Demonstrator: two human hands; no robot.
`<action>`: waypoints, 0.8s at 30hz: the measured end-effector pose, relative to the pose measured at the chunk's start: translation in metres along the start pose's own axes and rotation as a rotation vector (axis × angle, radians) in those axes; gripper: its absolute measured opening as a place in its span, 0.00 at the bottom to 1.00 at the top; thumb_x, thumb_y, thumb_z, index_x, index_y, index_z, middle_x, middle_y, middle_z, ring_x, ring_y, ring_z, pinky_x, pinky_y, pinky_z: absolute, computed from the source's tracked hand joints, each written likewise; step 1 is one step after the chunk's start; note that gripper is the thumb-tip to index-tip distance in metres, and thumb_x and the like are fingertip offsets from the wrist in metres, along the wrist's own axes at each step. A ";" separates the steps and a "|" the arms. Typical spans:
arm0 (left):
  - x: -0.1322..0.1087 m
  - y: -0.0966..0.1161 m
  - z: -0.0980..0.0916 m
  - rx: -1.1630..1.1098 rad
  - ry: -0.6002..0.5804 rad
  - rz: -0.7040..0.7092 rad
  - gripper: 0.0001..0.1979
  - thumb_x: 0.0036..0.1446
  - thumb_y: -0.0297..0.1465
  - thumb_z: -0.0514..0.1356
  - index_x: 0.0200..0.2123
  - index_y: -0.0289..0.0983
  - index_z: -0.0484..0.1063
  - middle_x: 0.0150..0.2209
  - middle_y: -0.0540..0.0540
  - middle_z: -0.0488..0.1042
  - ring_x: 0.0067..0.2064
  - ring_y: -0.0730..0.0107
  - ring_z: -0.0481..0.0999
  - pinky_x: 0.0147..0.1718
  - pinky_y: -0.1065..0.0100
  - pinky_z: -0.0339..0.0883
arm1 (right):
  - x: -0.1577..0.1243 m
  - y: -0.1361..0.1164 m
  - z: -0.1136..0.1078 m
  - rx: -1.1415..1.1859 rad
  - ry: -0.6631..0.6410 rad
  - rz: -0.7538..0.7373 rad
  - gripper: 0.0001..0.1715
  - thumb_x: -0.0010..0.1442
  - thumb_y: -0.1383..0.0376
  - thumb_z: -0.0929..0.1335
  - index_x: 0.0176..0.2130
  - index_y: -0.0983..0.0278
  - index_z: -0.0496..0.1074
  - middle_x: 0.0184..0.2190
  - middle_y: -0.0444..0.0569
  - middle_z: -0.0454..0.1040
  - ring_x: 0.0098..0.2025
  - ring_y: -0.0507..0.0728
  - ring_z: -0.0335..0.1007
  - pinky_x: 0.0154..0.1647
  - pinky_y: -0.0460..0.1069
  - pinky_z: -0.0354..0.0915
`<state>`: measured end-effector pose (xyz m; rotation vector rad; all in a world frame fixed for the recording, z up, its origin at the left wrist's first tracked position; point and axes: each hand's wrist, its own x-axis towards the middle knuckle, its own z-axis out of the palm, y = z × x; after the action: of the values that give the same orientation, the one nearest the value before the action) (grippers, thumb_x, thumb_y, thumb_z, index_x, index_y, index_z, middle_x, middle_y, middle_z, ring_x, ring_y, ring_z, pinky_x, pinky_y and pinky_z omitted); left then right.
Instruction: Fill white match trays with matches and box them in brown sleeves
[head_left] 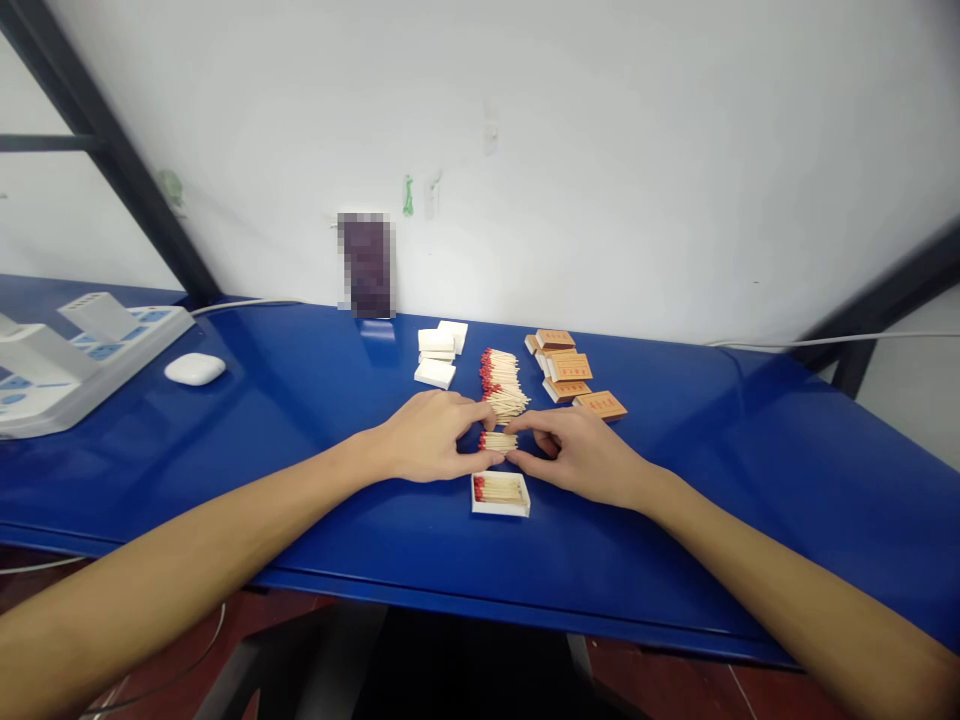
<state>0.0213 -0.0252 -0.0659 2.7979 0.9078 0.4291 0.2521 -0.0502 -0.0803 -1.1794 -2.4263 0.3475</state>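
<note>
The left hand and the right hand are meeting over the blue table, and their fingertips are pinching a small bundle of matches from both ends. Just near of it, an open tray of matches is lying. Farther, a loose pile of matches is lying between white trays at the left and orange sleeves at the right.
</note>
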 end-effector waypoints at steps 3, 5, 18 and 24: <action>0.000 0.001 0.000 -0.014 0.008 -0.003 0.16 0.61 0.45 0.57 0.39 0.38 0.71 0.25 0.52 0.68 0.27 0.70 0.67 0.28 0.69 0.55 | 0.000 0.001 0.000 0.006 0.003 -0.003 0.11 0.62 0.58 0.69 0.41 0.61 0.77 0.18 0.38 0.63 0.21 0.49 0.57 0.25 0.46 0.50; 0.000 0.001 0.000 -0.041 0.012 -0.010 0.16 0.61 0.45 0.57 0.39 0.38 0.71 0.25 0.52 0.68 0.27 0.71 0.68 0.28 0.69 0.56 | 0.000 0.002 0.000 0.008 0.004 -0.005 0.10 0.61 0.59 0.69 0.40 0.62 0.77 0.18 0.38 0.63 0.20 0.49 0.57 0.25 0.46 0.51; 0.001 -0.005 0.004 -0.093 0.010 0.001 0.12 0.62 0.41 0.58 0.39 0.39 0.71 0.24 0.53 0.68 0.28 0.71 0.68 0.28 0.70 0.54 | 0.000 0.003 0.000 0.017 -0.006 -0.015 0.08 0.62 0.63 0.67 0.40 0.62 0.76 0.18 0.38 0.63 0.20 0.49 0.56 0.25 0.45 0.51; 0.001 -0.006 0.005 -0.087 0.015 0.000 0.10 0.63 0.40 0.58 0.38 0.39 0.71 0.24 0.53 0.68 0.27 0.72 0.68 0.28 0.70 0.54 | 0.000 0.002 -0.001 0.030 -0.018 -0.010 0.08 0.63 0.63 0.67 0.41 0.61 0.76 0.18 0.38 0.62 0.20 0.49 0.56 0.25 0.46 0.50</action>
<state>0.0204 -0.0207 -0.0721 2.7195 0.8701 0.4782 0.2537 -0.0484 -0.0806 -1.1558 -2.4330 0.3922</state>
